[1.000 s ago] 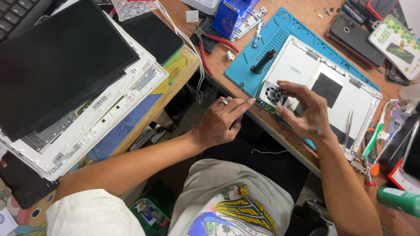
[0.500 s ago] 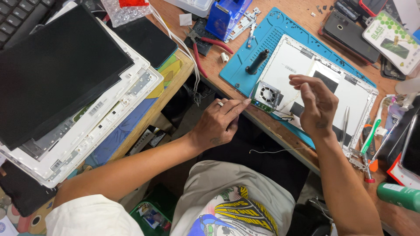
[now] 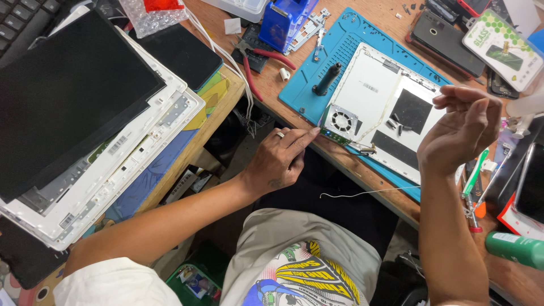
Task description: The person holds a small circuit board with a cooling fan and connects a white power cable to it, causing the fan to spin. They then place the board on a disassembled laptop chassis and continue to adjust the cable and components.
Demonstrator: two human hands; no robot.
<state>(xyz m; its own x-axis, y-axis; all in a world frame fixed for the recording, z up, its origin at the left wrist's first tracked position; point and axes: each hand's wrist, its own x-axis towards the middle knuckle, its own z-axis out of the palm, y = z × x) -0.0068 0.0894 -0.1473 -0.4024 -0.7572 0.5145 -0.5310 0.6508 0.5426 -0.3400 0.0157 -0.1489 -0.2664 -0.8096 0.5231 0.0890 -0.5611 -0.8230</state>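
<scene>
1. The left hand (image 3: 277, 161), fingers curled loosely, touches the small fan board (image 3: 340, 122) at frame centre, gripping nothing.
2. The right hand (image 3: 462, 130) hovers right of centre above the white laptop shell (image 3: 374, 90), fingers pinched; what it holds cannot be told.

Black screen panel (image 3: 68, 96) in white frame, left. Green-white hex-pattern package (image 3: 501, 48) top right. Dark phone screen (image 3: 531, 184) right edge.

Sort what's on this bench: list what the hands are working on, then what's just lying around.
In hand:
- left hand touching the fan board
- white laptop shell
- blue mat
- right hand raised above

Lying about:
- red-handled pliers
- black screwdriver handle
- phones
- green bottle
</scene>
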